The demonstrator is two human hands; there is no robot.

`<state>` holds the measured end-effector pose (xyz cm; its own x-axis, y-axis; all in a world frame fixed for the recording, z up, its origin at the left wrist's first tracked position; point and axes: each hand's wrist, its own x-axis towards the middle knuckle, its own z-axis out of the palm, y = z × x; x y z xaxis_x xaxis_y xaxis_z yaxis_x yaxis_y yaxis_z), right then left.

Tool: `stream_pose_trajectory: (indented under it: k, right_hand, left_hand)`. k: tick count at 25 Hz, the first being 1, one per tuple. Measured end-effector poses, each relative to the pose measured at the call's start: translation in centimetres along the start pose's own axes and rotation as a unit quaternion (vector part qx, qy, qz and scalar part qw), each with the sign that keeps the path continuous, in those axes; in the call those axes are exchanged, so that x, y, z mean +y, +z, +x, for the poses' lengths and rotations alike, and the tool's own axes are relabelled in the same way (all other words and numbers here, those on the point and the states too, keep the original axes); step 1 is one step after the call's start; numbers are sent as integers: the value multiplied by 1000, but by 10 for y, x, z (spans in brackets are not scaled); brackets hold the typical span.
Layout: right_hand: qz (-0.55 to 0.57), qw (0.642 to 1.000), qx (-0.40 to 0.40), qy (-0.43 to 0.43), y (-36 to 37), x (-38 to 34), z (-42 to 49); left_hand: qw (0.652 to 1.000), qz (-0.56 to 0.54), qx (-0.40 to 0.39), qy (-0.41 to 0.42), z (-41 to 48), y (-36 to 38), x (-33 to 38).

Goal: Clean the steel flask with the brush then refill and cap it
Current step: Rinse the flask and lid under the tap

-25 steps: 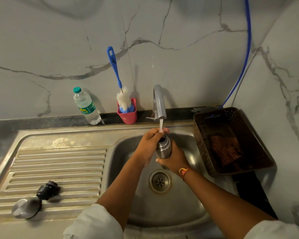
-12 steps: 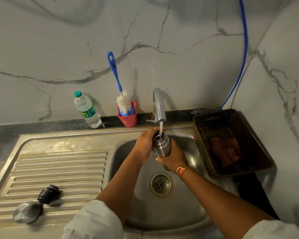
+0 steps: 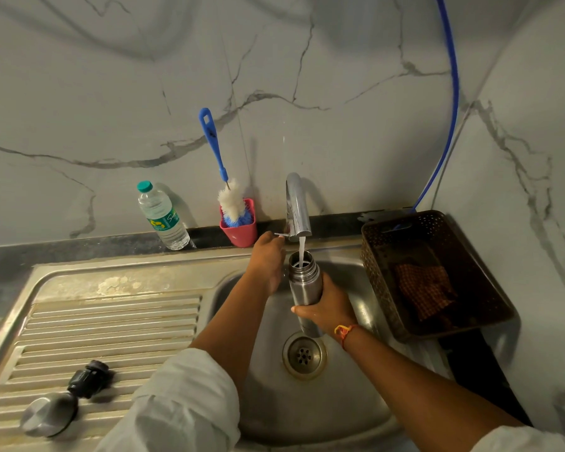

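My right hand [image 3: 331, 308] grips the steel flask [image 3: 302, 283] upright over the sink basin [image 3: 346, 402]. Its open mouth sits under the tap [image 3: 296, 207], and a thin stream of water runs into it. My left hand [image 3: 266, 261] is off the flask, with its fingertips on the small tap lever [image 3: 282, 235]. The blue-handled bottle brush [image 3: 214, 148] stands bristles down in a red cup [image 3: 240, 233] at the wall. On the ribbed drainboard [image 3: 111, 324] at the lower left lie the steel cap [image 3: 48, 415] and the black stopper [image 3: 87, 378].
A plastic water bottle [image 3: 162, 216] stands left of the red cup. A brown perforated basket [image 3: 490, 305] holding a checked cloth [image 3: 424, 288] sits right of the basin. The drain [image 3: 304, 355] lies below the flask. A blue hose [image 3: 449, 102] runs down the wall corner.
My left hand has let go of the flask's neck and moved up to the tap lever. The flask's mouth is now uncovered under the stream, and my right hand still holds its body.
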<state>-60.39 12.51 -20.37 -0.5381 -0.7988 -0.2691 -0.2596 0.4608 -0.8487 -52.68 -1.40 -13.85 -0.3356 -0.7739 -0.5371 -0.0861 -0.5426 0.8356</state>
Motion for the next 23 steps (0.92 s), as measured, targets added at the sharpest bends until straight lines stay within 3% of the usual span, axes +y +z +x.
stream_pose_trajectory:
  k: [5, 10, 16, 19, 23]
  right_hand:
    - [-9, 1000, 10, -13, -6, -4, -2]
    - [-1, 1000, -4, 16, -8, -2, -3]
    - [6, 992, -117, 37, -4, -4, -10]
    - [81, 973, -178, 121, -6, -11, -22]
    - [171, 909, -267, 270, -4, -14, -33]
  left_hand:
    - [999, -18, -30, 11, -7, 5, 6]
    - [986, 110, -114, 55, -21, 9, 19]
    - [988, 130, -80, 26, -42, -18, -26]
    - [990, 113, -74, -35, -58, -35, -61]
    - [989, 45, -50, -131, -75, -43, -91]
